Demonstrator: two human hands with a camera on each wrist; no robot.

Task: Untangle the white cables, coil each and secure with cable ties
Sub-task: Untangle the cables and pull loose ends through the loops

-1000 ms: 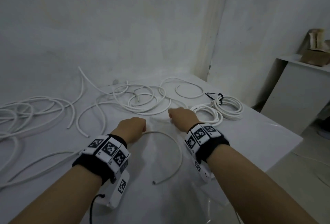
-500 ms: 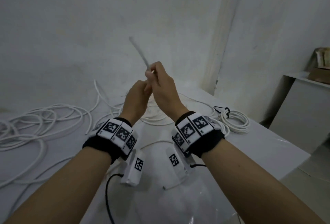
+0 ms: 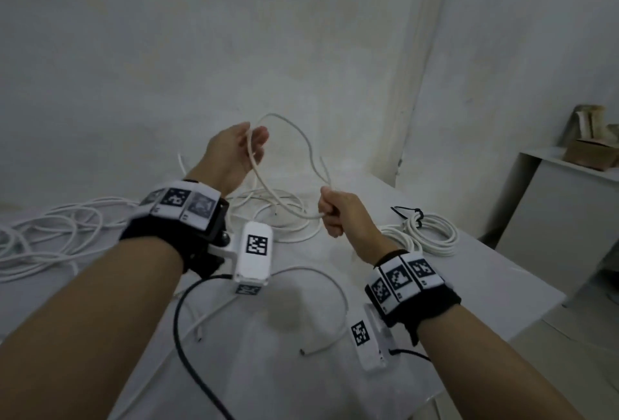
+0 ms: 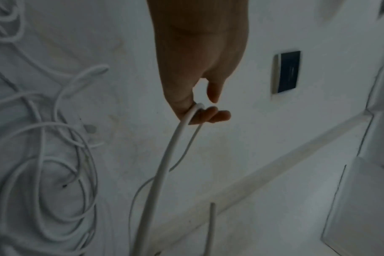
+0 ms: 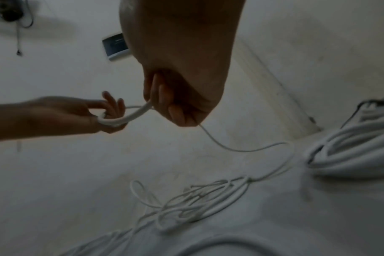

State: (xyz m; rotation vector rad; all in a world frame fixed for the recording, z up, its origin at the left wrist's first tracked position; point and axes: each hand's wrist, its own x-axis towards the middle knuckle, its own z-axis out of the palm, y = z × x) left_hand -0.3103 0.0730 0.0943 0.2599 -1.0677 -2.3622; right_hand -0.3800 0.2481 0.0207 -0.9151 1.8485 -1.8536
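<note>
I hold one white cable (image 3: 284,124) up above the white table (image 3: 485,272). My left hand (image 3: 256,138) is raised, and the cable passes between its thumb and fingers. In the left wrist view the left hand (image 4: 200,110) pinches the cable (image 4: 164,164) at a bend. Lower and to the right, my right hand (image 3: 330,215) grips the same cable in a fist, also seen as the right hand (image 5: 175,107) in the right wrist view. The cable arcs between both hands as a loop. A loose cable pile (image 3: 278,218) lies below them.
A coiled cable (image 3: 425,238) bound with a black tie (image 3: 407,211) lies at the right of the table. Tangled cables (image 3: 50,228) cover the left side. A short cable piece (image 3: 335,289) lies near me. The wall stands close behind; a shelf with a box (image 3: 593,151) stands right.
Both hands lifted the cable off the table and came together. They have now drawn apart, the left staying high and the right dropping lower right, with a loop opening between them.
</note>
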